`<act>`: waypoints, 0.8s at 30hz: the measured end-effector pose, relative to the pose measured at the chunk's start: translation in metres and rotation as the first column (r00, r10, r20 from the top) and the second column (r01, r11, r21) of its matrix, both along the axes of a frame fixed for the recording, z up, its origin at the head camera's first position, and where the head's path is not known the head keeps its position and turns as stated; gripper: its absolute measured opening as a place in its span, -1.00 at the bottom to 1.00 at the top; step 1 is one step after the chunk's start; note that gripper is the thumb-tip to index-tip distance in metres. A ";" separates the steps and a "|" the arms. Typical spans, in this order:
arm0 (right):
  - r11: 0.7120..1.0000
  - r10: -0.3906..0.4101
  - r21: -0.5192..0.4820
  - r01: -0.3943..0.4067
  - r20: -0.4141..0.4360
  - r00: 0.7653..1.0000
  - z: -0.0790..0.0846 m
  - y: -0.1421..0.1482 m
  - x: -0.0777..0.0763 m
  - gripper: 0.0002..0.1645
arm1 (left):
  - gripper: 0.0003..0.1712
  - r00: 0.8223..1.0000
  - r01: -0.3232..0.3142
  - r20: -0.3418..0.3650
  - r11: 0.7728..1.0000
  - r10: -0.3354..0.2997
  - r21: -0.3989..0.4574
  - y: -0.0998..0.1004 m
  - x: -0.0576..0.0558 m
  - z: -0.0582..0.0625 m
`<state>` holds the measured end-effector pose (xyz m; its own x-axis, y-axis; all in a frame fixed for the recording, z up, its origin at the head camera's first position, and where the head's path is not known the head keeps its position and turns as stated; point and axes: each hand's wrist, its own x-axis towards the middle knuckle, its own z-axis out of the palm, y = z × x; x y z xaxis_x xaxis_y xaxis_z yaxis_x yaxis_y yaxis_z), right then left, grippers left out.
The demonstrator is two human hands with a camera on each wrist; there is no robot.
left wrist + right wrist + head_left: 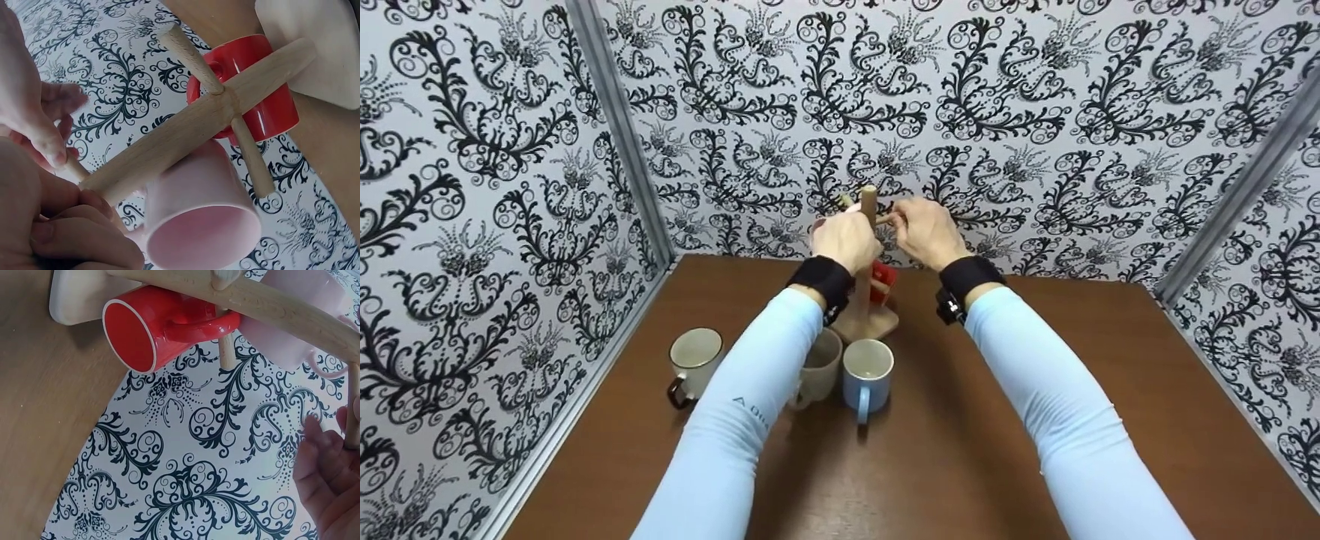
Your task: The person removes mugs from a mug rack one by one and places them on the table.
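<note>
A wooden mug tree [868,199] stands at the back of the table. My left hand [846,241] is at the upper pole, its fingers curled round the wood there; part of that grip is hidden. My right hand [928,234] pinches an upper peg [353,405] on the right side between thumb and fingers. A pink mug [194,183] hangs mouth outward near my left hand, and its handle is partly covered. Lower down, a red mug [135,329] hangs by its handle on a peg.
On the brown table [1035,375], a blue mug [867,390] and a greyish mug [819,369] stand before the tree's base [877,325]. Farther left is a pale mug with dark rim and handle [696,354]. Patterned walls [997,90] rise behind and at both sides.
</note>
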<state>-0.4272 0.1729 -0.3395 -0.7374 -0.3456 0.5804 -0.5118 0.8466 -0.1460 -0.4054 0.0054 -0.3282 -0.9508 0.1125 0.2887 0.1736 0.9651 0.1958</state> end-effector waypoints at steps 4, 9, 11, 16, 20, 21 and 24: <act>0.999 0.032 0.014 -0.032 -0.004 0.999 0.001 0.003 0.002 -0.78 | -0.66 0.999 0.015 0.044 0.998 -0.018 0.057 -0.005 -0.002 -0.001; 1.000 0.020 0.020 -0.020 -0.014 1.000 0.004 0.010 0.006 -0.80 | -0.66 0.995 0.088 0.044 0.990 -0.093 0.111 -0.006 -0.003 0.002; 1.000 0.009 0.021 -0.009 0.000 1.000 0.005 0.010 0.008 -0.81 | -0.64 0.992 0.106 0.050 0.985 -0.113 0.135 -0.007 -0.004 0.003; 1.000 0.000 0.023 -0.001 0.028 1.000 0.006 0.010 0.010 -0.80 | -0.73 0.991 0.095 0.082 0.983 -0.108 0.154 -0.011 -0.007 0.005; 1.000 -0.008 0.016 0.007 0.024 1.000 0.006 0.010 0.013 -0.78 | -0.72 0.987 0.100 0.108 0.981 -0.119 0.164 -0.012 -0.011 0.007; 1.000 -0.011 0.014 0.010 0.024 1.000 0.006 0.011 0.014 -0.77 | -0.72 0.985 0.105 0.118 0.980 -0.126 0.167 -0.012 -0.012 0.007; 1.000 -0.015 0.016 0.015 0.026 1.000 0.006 0.012 0.017 -0.77 | -0.73 0.978 0.117 0.151 0.977 -0.145 0.181 -0.014 -0.014 0.008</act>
<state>-0.4098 0.1847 -0.3333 -0.7575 -0.3436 0.5551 -0.4953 0.8564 -0.1459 -0.4194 -0.0086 -0.3205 -0.9667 0.2017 0.1574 0.2486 0.8862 0.3910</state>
